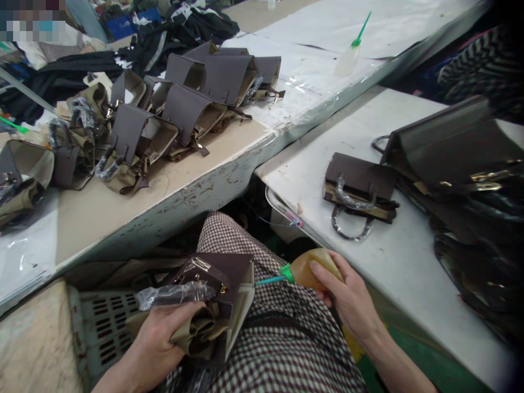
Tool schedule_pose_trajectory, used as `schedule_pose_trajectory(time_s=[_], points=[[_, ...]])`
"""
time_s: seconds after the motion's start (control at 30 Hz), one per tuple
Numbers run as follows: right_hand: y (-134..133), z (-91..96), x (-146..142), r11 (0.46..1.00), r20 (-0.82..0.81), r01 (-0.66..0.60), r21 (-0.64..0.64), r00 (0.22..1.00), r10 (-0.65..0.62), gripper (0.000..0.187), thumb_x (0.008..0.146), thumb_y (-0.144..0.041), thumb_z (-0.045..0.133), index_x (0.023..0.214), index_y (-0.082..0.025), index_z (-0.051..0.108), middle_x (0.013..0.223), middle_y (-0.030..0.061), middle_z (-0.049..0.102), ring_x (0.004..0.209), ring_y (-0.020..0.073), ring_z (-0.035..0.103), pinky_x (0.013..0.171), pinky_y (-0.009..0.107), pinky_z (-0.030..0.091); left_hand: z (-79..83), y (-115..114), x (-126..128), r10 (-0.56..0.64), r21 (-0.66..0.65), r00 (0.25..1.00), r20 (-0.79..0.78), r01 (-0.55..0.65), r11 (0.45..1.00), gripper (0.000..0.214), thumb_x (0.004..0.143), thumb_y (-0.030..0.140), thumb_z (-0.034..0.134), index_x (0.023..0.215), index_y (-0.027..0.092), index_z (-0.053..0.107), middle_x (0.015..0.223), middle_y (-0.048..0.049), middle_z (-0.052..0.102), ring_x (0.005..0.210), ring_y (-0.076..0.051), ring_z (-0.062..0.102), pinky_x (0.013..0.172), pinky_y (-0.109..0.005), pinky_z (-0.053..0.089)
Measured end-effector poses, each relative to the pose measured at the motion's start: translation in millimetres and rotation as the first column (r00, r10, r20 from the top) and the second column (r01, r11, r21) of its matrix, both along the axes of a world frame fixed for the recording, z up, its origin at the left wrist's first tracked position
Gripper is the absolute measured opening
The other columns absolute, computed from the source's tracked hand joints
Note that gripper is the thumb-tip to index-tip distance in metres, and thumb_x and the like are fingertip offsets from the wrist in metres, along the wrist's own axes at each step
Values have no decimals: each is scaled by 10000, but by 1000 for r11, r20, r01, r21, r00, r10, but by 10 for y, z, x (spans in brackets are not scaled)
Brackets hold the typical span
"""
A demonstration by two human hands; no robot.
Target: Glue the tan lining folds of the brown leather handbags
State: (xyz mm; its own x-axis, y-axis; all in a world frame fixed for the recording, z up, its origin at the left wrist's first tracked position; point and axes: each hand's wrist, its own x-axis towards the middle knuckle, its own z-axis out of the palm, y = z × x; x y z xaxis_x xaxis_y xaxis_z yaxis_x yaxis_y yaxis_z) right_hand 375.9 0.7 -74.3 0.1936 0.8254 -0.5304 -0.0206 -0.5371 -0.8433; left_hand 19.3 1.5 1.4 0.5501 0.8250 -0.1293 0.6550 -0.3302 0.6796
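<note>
My left hand is closed around the bunched olive lining of a dark brown handbag resting on my lap. Clear plastic film wraps its handle, and gold-coloured metal fittings show on its face. In my right hand is a squeeze bottle of amber liquid, lying sideways with the fingers wrapped round it. Its green cap and thin blue-green nozzle point left, with the tip at the bag's pale inner edge. Whether the tip touches the edge I cannot tell.
Several unfinished brown bags stand on the left table. Another squeeze bottle stands farther back. On the right table are a small bag and a pile of dark bags. A plastic crate sits at my left.
</note>
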Motion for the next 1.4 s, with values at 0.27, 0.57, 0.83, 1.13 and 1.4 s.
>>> schedule_pose_trajectory(time_s=[0.27, 0.57, 0.83, 1.13, 1.4], points=[[-261, 184, -109, 989, -25, -114, -96, 993, 112, 587, 799, -577, 737, 1238, -267, 503, 913, 8, 672, 517, 121, 539, 447, 265, 487, -101, -241, 53, -76, 132, 996, 55, 68, 989, 217, 886, 61, 551, 1014, 224, 615, 900, -31, 729, 801, -166, 708, 751, -222, 544], [-204, 357, -259, 991, -54, -78, -109, 996, 72, 614, 755, -576, 762, 1222, -258, 524, 865, 5, 679, 491, 126, 536, 422, 264, 475, -169, -248, 34, 67, -107, 995, 70, -59, 992, 209, 891, 53, 586, 995, 224, 646, 867, -17, 731, 781, -162, 698, 727, -217, 525], [-276, 607, -523, 992, -288, 59, -114, 953, -90, 586, 774, -563, 766, 1213, -255, 530, 738, -22, 643, 502, 114, 492, 419, 220, 424, -106, -121, -99, 545, -444, 818, 182, -427, 788, 55, 828, 206, 770, 816, 173, 728, 839, -25, 721, 776, -177, 674, 743, -247, 563], [-44, 702, -790, 988, -541, 152, 5, 832, -126, 475, 742, -493, 810, 1124, -262, 648, 813, 25, 658, 540, 147, 526, 370, 235, 453, 121, 90, -515, 743, -482, 586, 323, -574, 662, 180, 702, 245, 878, 804, 164, 754, 836, -32, 720, 773, -179, 667, 717, -248, 554], [132, 766, -856, 972, -467, 164, 167, 882, -69, 555, 760, -488, 790, 1239, -274, 610, 783, 34, 683, 475, 179, 569, 333, 274, 474, 311, 192, -847, 814, -480, 403, 418, -663, 574, 319, 561, 321, 953, 757, 179, 746, 741, -17, 697, 663, -174, 653, 647, -266, 561]])
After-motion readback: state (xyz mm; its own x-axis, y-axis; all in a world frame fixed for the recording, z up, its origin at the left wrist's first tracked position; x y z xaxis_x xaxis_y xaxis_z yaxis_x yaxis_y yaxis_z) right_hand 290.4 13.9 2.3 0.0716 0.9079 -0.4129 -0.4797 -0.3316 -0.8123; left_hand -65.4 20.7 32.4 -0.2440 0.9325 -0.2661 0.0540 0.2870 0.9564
